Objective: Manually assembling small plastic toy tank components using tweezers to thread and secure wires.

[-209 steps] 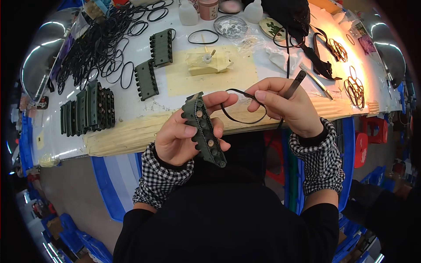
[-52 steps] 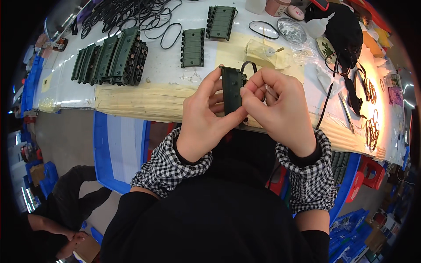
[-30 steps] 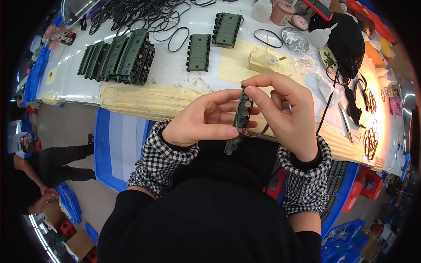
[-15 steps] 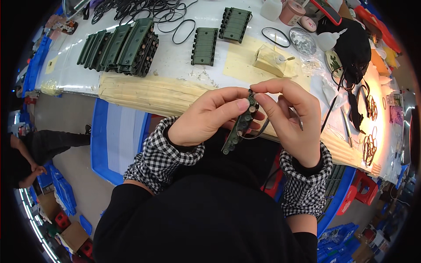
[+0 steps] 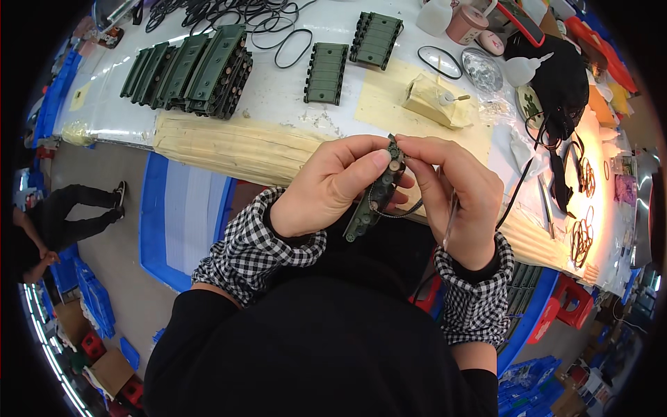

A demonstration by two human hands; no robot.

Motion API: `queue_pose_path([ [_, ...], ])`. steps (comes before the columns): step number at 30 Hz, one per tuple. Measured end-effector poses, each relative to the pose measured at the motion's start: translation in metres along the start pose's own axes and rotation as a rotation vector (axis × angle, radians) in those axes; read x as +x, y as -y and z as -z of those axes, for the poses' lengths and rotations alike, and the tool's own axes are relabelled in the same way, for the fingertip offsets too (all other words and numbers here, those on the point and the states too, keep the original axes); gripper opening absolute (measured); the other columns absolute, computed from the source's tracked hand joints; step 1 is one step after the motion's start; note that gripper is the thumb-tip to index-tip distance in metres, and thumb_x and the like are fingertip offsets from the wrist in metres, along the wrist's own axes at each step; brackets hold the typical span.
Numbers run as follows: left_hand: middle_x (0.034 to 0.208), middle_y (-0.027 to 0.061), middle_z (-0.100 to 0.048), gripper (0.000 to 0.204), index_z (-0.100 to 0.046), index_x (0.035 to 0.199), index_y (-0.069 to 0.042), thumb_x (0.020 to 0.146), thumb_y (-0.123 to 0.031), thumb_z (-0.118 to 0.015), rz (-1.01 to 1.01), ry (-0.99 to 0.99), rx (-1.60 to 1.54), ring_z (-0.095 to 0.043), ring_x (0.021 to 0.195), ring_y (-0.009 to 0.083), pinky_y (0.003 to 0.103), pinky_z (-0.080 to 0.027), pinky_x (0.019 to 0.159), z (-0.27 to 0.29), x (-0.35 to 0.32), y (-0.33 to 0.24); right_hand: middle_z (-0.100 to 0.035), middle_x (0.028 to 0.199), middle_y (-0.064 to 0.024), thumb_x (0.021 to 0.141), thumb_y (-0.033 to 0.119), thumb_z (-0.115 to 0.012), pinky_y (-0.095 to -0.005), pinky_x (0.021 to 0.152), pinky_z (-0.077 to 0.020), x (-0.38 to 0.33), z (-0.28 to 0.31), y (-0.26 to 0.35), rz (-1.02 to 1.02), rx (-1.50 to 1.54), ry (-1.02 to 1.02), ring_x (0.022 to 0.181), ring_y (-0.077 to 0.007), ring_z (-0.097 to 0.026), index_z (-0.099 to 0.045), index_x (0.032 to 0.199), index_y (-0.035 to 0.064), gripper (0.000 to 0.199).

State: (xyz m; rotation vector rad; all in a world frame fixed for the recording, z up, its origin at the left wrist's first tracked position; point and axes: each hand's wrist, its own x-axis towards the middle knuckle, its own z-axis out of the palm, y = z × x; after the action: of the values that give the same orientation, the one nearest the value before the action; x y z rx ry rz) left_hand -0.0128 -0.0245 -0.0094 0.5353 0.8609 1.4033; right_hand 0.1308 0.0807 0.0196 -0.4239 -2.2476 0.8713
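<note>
Above the table's near edge, my left hand (image 5: 316,182) is closed around a dark green model tank hull (image 5: 363,215) with small road wheels along its side. The hull is tilted, one end toward the table. A thin dark ribbed track (image 5: 404,214) hangs from it in a loose loop toward my right hand (image 5: 464,191). My right thumb and index finger pinch at the hull's far end, where the track appears to pass; the fingertips partly hide the contact. A thin slender tool (image 5: 451,217) is tucked in the right palm, its kind unclear.
Stacked green hulls (image 5: 201,73) stand at the back left, with two single hulls (image 5: 325,73) nearer the middle. Black cords (image 5: 271,21) lie behind. A wrapped block (image 5: 434,103) with sticks, bottles, and black cloth (image 5: 552,83) fill the right. A blue bin (image 5: 156,222) sits below left; a person stands beyond.
Both hands stay at the hull, which has turned slightly, showing more of its underside. The tool in my right palm now shows more of its length. The person at left has shifted their legs.
</note>
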Motion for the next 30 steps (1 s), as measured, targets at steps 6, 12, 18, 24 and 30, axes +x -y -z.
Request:
queue_pose_path([
  [6,0.099,0.0102,-0.064,0.035,-0.052,0.119,0.003,0.098,-0.025,-0.050,0.023,-0.025,0.058,-0.065,0.089,0.0162,0.029,-0.055,0.077,-0.001,0.001,-0.002,-0.066,0.078,-0.0085,0.080,-0.004,-0.066,-0.0240,0.052,-0.0463,-0.003,-0.001,0.002,-0.109,0.067,-0.030,0.058,-0.0133,-0.060,-0.067,0.094,0.0007,0.015],
  [12,0.101,0.0102,-0.064,0.035,-0.051,0.120,0.003,0.097,-0.023,-0.051,0.047,-0.036,0.126,-0.065,0.091,0.0160,0.028,-0.054,0.079,-0.004,0.000,-0.008,-0.065,0.075,-0.0057,0.079,-0.005,-0.066,-0.0218,0.046,-0.0386,-0.007,-0.001,-0.001,-0.172,0.087,-0.043,0.049,-0.0077,-0.048,-0.068,0.094,0.0022,0.016],
  [18,0.102,0.0093,-0.065,0.036,-0.051,0.121,0.005,0.095,-0.020,-0.055,0.018,-0.043,0.090,-0.065,0.090,0.0148,0.026,-0.053,0.078,-0.006,0.002,-0.005,-0.066,0.077,-0.0074,0.080,-0.004,-0.066,-0.0226,0.048,-0.0443,-0.007,-0.003,0.000,-0.142,0.115,-0.072,0.054,-0.0101,-0.057,-0.067,0.095,0.0013,0.016],
  [24,0.101,0.0083,-0.065,0.035,-0.053,0.118,0.005,0.095,-0.021,-0.056,0.023,-0.073,0.102,-0.064,0.088,0.0134,0.025,-0.052,0.075,-0.006,0.002,-0.004,-0.067,0.080,-0.0107,0.081,-0.004,-0.065,-0.0256,0.055,-0.0513,-0.010,-0.008,-0.001,-0.103,0.110,-0.092,0.063,-0.0176,-0.066,-0.067,0.095,0.0000,0.015],
  [30,0.103,0.0110,-0.063,0.033,-0.049,0.121,0.005,0.097,-0.017,-0.049,-0.017,-0.064,0.199,-0.065,0.091,0.0166,0.032,-0.057,0.078,-0.007,0.003,-0.001,-0.067,0.082,-0.0125,0.080,-0.005,-0.064,-0.0271,0.057,-0.0520,-0.013,-0.008,-0.006,0.065,-0.020,-0.122,0.066,-0.0210,-0.066,-0.067,0.097,-0.0003,0.017],
])
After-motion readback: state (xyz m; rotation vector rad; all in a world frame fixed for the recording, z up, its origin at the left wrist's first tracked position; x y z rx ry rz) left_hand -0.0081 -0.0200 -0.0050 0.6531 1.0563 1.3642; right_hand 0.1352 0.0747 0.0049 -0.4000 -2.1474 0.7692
